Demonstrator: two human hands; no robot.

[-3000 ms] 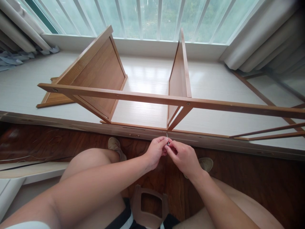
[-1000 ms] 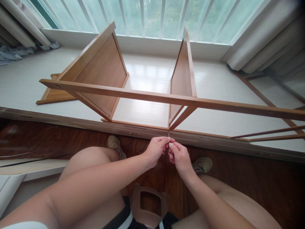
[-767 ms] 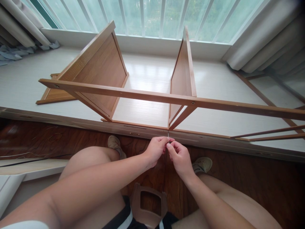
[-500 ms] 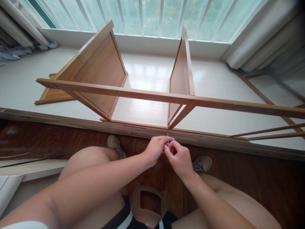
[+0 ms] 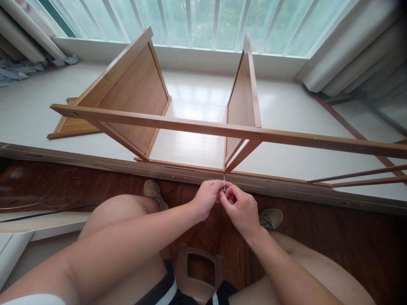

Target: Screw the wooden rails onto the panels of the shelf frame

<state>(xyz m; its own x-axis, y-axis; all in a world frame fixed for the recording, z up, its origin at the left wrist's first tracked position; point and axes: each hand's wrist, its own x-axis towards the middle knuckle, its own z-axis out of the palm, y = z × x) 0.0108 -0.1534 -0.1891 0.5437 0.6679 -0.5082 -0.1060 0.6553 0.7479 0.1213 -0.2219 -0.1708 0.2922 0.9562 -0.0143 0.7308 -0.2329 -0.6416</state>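
In front of the sill's front edge, my left hand [image 5: 208, 197] and my right hand [image 5: 238, 207] meet, both with fingers pinched. Between their fingertips is a thin metal rod [image 5: 224, 178], which looks like a hex key; its lower part is hidden by the fingers. The rod's upper end reaches the lower rail of a wooden shelf frame [image 5: 190, 123], where a slanted wooden piece joins it. The frame lies on its side on the white sill. Two shelf panels, the left panel [image 5: 133, 93] and the right panel [image 5: 241, 89], stand upright in it.
A barred window [image 5: 200, 25] is behind the white sill [image 5: 193, 144], with curtains at both sides, the right curtain [image 5: 346, 51] nearer. Below are a brown plastic stool [image 5: 182, 271] between my legs, a wooden floor [image 5: 222, 258], and white furniture [image 5: 47, 233] at the left.
My fingers have shifted slightly around the metal rod, and my right hand has moved a little to the right. The shelf frame stays in place.
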